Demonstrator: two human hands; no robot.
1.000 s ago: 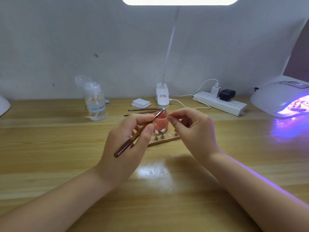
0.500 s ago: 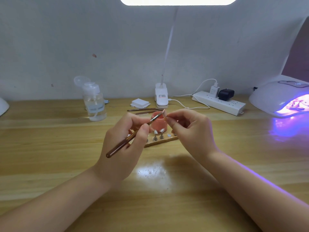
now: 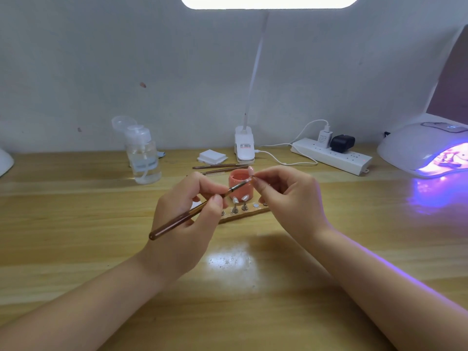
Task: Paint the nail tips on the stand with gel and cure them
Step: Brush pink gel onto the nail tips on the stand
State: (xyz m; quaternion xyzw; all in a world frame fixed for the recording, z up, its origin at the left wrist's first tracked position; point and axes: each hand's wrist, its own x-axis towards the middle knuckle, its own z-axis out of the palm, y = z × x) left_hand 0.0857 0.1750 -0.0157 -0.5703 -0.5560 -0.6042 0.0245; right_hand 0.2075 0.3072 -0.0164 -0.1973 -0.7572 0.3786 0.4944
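Wooden tabletop [image 3: 76, 249] spans the view, backed by a pale wall [image 3: 101, 59], with a bright lamp panel [image 3: 269, 1] at the top edge. At the far right a white curing lamp [image 3: 420, 145] glows violet inside and casts violet light on the wood before it. Along the back edge lie a white power strip [image 3: 329, 155] carrying two plugs, the white lamp clip base [image 3: 244, 148], a clear pump bottle [image 3: 143, 158] with its cap flipped open, and a small stack of white pads [image 3: 212, 157]. Two spare brushes [image 3: 220, 168] lie just behind a pink gel jar [image 3: 239, 182] at centre. Directly in front of the jar sits a wooden stand [image 3: 243, 215] bearing two pale nail tips [image 3: 240, 198] on metal pegs, beside at least one bare peg seat. Left hand [image 3: 182, 224]: fingers and thumb curled round a brown-handled brush [image 3: 192, 212], which slants up to the right. Right hand [image 3: 291, 198]: thumb and forefinger pinching a small peg that carries a pink nail tip [image 3: 250, 171], held above the jar's right rim. The brush end meets this tip.
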